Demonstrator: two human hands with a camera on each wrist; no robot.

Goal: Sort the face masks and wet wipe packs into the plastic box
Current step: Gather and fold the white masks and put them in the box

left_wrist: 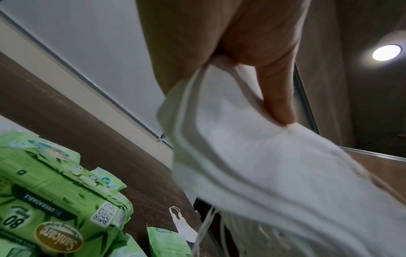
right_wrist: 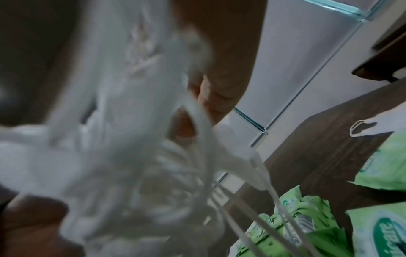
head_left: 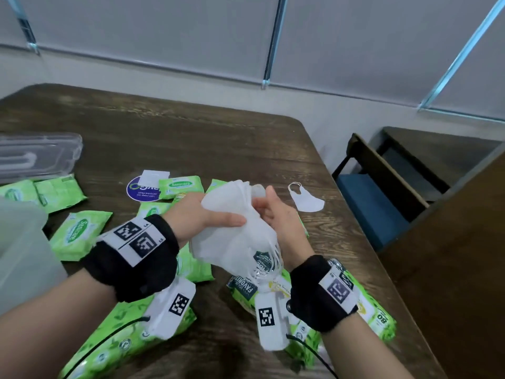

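Head view: both hands up over the dark wood counter (head_left: 218, 138), working a stack of white face masks (head_left: 235, 233) held between them. Left hand (head_left: 202, 214) gripping the stack from the left, thumb laid across the top layer; right hand (head_left: 276, 214) holding the other side, fingers curled behind the masks, ear loops dangling off the lower end toward the wrist. One loose mask (head_left: 307, 198) lying flat on the counter to the right, well apart from the stack. Green wet wipe packs scattered all over: small ones (head_left: 79, 233) to the left and behind the hands, big 80-count ones (head_left: 377, 315) down by the wrists. Clear lid (head_left: 38, 157) at far left, frosted plastic box (head_left: 24, 250) poking in at the left edge, nothing visible inside from this angle. Left wrist view: thumb and fingers (left_wrist: 276, 93) pinching the folded edge of the stack of white face masks (left_wrist: 274, 173), loops hanging below, a large wipe pack (left_wrist: 57, 208) and the loose mask (left_wrist: 182, 224) on the counter underneath. Right wrist view: pretty blurry, mostly white mask fabric (right_wrist: 110, 139) and loops filling the frame, fingers (right_wrist: 211, 97) wrapped round it, green packs (right_wrist: 382, 231) at lower right, loose mask (right_wrist: 373, 125) at the right edge.
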